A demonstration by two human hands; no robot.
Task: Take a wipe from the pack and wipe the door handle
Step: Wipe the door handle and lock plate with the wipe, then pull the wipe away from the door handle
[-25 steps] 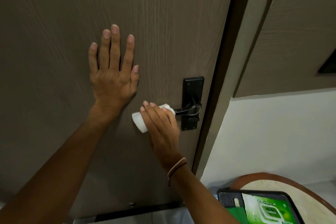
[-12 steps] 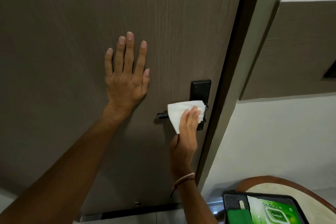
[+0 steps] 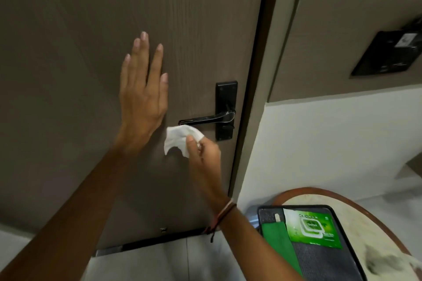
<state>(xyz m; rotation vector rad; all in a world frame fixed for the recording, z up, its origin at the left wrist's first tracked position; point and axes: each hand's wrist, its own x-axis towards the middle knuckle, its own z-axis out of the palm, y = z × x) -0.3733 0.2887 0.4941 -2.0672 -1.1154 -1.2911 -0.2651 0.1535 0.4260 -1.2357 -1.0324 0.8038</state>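
A black lever door handle (image 3: 206, 118) on a black backplate (image 3: 226, 98) sits on the brown door (image 3: 91, 29). My right hand (image 3: 203, 150) pinches a crumpled white wipe (image 3: 179, 139) just below the handle's free left end; the wipe's top edge is at the lever tip, and I cannot tell whether they touch. My left hand (image 3: 142, 96) lies flat on the door, fingers spread, left of the handle. The green wipe pack (image 3: 312, 227) lies on a black tray (image 3: 338, 264) at the lower right.
The tray rests on a round table (image 3: 370, 219) with a brown rim, beside the door frame (image 3: 258, 98). A green cloth (image 3: 279, 246) lies on the tray. A black wall panel (image 3: 388, 52) is mounted at the upper right.
My right hand has slid the wipe from the handle's base by the backplate leftward and down, off the lever, now bare. The left hand stays flat on the door.
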